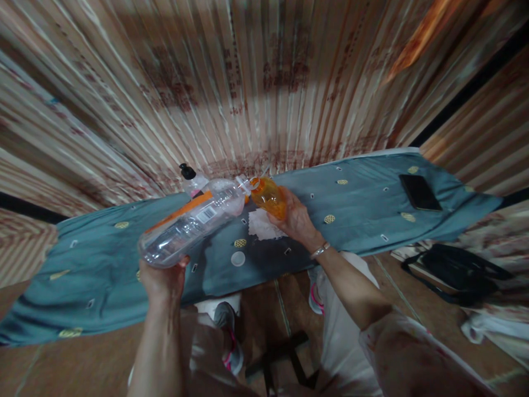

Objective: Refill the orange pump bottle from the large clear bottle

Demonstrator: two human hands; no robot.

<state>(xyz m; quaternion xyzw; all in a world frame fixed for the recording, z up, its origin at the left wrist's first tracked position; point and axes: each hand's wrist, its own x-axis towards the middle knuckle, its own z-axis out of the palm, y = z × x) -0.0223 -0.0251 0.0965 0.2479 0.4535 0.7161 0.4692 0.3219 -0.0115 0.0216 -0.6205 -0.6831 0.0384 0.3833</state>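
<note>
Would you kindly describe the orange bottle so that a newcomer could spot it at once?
Find the long blue-green cloth spread before the wearer. Above its middle, the right grip holds the orange bottle, its neck beside the mouth of a tilted clear bottle. It is the smaller of these two, with see-through orange walls.

Pleated striped curtain point(268, 66), beige with reddish-brown printed motifs, hanging behind cloth-covered worktop point(363, 201). Cloth blue-green, creased, scattered with yellow pineapple prints and small rectangles. Flat black device point(420, 192) lying near right end. Dark pole point(467, 82) slanting at right, another pole point(28, 208) at left. Below, brown tiled floor point(264, 309), black bag point(458, 270) with strap, crumpled white fabric point(496, 329) near bag.
</note>
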